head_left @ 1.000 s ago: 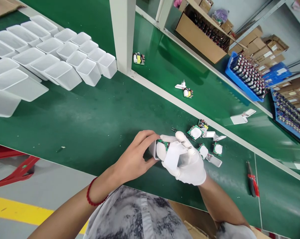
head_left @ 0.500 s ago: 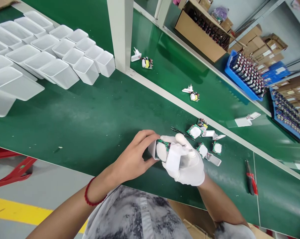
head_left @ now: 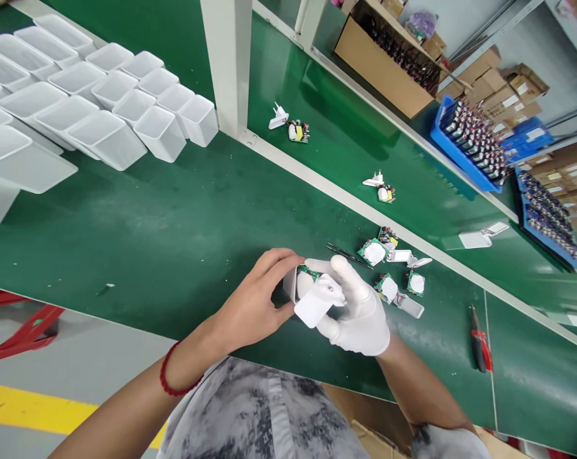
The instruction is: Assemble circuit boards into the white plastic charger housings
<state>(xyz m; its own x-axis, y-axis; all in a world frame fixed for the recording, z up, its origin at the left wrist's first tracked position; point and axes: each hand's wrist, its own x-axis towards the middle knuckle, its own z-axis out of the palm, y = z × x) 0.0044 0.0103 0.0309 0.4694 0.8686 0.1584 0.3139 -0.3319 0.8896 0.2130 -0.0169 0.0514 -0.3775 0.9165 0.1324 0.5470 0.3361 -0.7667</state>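
White-gloved, the right hand (head_left: 357, 315) is holding a plug lid (head_left: 312, 307); the left hand (head_left: 255, 306) is gripping the case (head_left: 289, 285). Closing seems underway, next calling for lining up the lid.

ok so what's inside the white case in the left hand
A green circuit board with a white pad shows at the mouth of the white case. The case hides anything deeper; the white plug piece covers part of the board.

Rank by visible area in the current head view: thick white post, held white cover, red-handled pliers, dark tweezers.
1. White post
2. White cover and pliers: too close to rank surely
3. Tweezers
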